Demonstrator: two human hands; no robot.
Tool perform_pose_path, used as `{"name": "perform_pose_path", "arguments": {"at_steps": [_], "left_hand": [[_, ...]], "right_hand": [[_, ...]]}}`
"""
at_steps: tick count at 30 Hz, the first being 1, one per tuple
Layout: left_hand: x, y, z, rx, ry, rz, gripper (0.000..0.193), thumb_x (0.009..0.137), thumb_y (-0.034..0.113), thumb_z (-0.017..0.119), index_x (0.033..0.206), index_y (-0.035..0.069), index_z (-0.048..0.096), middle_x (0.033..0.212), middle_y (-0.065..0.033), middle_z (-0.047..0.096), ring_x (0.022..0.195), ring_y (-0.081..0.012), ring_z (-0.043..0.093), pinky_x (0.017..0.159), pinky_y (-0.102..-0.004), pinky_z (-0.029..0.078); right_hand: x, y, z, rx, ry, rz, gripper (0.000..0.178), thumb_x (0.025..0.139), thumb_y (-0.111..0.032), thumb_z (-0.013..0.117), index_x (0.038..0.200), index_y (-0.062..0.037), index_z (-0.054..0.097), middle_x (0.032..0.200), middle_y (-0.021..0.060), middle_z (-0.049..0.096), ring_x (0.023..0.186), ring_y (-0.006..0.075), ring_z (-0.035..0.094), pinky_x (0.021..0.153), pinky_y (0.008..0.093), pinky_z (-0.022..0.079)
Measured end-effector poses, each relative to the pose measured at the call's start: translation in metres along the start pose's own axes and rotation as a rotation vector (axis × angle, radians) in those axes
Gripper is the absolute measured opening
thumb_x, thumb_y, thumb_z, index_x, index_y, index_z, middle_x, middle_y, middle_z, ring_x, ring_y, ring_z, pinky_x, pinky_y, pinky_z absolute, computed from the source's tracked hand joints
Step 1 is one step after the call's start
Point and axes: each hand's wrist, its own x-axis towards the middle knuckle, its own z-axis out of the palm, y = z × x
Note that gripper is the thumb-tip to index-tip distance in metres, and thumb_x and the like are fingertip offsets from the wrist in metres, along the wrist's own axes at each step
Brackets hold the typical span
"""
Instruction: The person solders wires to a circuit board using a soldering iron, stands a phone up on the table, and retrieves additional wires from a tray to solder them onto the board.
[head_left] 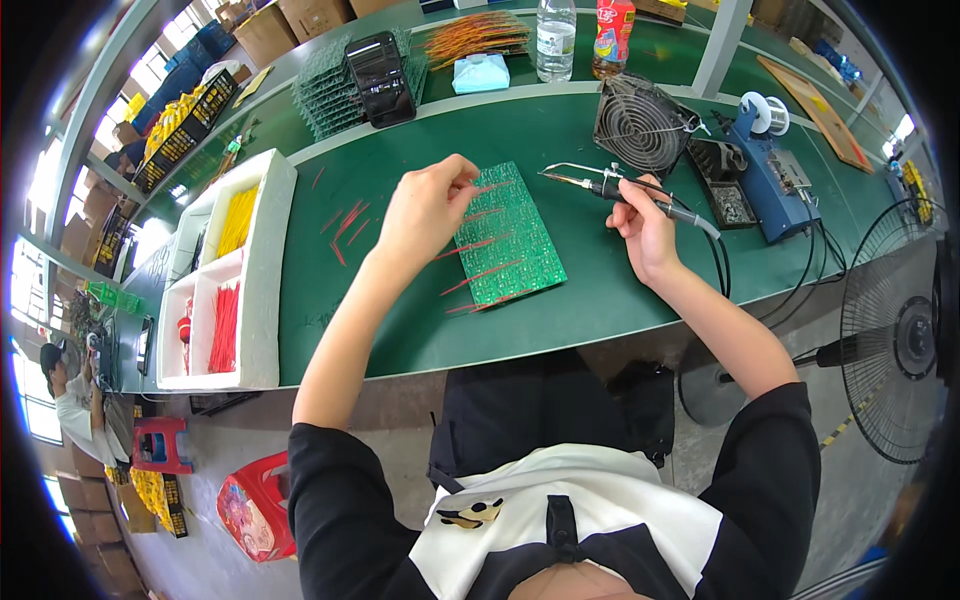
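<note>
A green circuit board point(515, 245) lies on the green bench mat in front of me, with several red wires point(485, 276) reaching out past its left edge. Over its upper left edge is my left hand point(430, 205), thumb and fingers pinched together on a red wire point(493, 187) that runs onto the board. My right hand point(645, 228) grips a soldering iron point(610, 190) to the right of the board. The iron's tip points left, above the board's upper right side and apart from it. A thin metal guide tube is fixed along the iron.
Loose red wires point(345, 225) lie left of the board. A white foam box point(262, 300) holds red and yellow wires. At the right stand a small fan point(640, 125), a blue soldering station point(770, 180) and a solder spool point(765, 113). Bottles point(555, 45) stand behind.
</note>
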Motion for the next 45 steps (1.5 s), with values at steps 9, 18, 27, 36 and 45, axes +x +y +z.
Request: {"name": "perform_pose_path", "arguments": {"at_steps": [9,18,27,36,45], "left_hand": [[0.007,0.0,0.039,-0.113,-0.059,-0.027,0.013,0.073,0.004,0.062,0.086,0.003,0.065,0.076,-0.009,0.065,0.071,-0.0218,0.063,0.065,-0.0303,0.05],[0.005,-0.01,0.014,-0.109,-0.011,-0.133,0.006,0.073,0.007,0.064,0.078,0.007,0.067,0.074,-0.0074,0.063,0.066,-0.0208,0.06,0.062,-0.0287,0.047],[-0.002,-0.002,0.046,0.017,0.06,0.065,0.008,0.075,0.008,0.064,0.082,0.005,0.067,0.077,-0.0086,0.06,0.064,-0.0224,0.059,0.06,-0.032,0.047],[-0.005,-0.008,0.053,0.007,0.043,0.089,0.007,0.076,0.007,0.063,0.082,0.004,0.066,0.078,-0.0085,0.059,0.064,-0.0229,0.059,0.061,-0.0313,0.048],[-0.006,-0.01,0.053,0.031,0.053,0.093,0.008,0.076,0.006,0.063,0.082,0.004,0.067,0.078,-0.0087,0.059,0.065,-0.0235,0.06,0.061,-0.0317,0.048]], "right_hand": [[-0.008,-0.004,0.004,-0.063,0.049,0.023,0.018,0.086,-0.016,0.055,0.075,-0.0094,0.044,0.053,0.0018,0.046,0.045,0.0072,0.04,0.055,0.0237,0.043],[-0.005,0.0,0.002,-0.067,-0.004,-0.021,0.016,0.084,-0.018,0.059,0.079,-0.0078,0.048,0.055,0.0029,0.052,0.048,0.0082,0.05,0.043,0.0187,0.034],[-0.006,0.001,0.003,-0.055,0.012,-0.025,0.015,0.084,-0.016,0.059,0.079,-0.0073,0.048,0.055,0.0035,0.051,0.045,0.0076,0.045,0.044,0.0199,0.037],[-0.007,-0.001,0.003,-0.044,0.008,-0.014,0.016,0.084,-0.016,0.059,0.078,-0.0071,0.047,0.054,0.0038,0.05,0.042,0.0071,0.042,0.046,0.0216,0.041],[-0.009,-0.001,0.002,-0.023,-0.051,-0.006,0.018,0.085,-0.017,0.057,0.075,-0.0084,0.045,0.053,0.0036,0.05,0.042,0.0073,0.044,0.043,0.0206,0.039]]}}
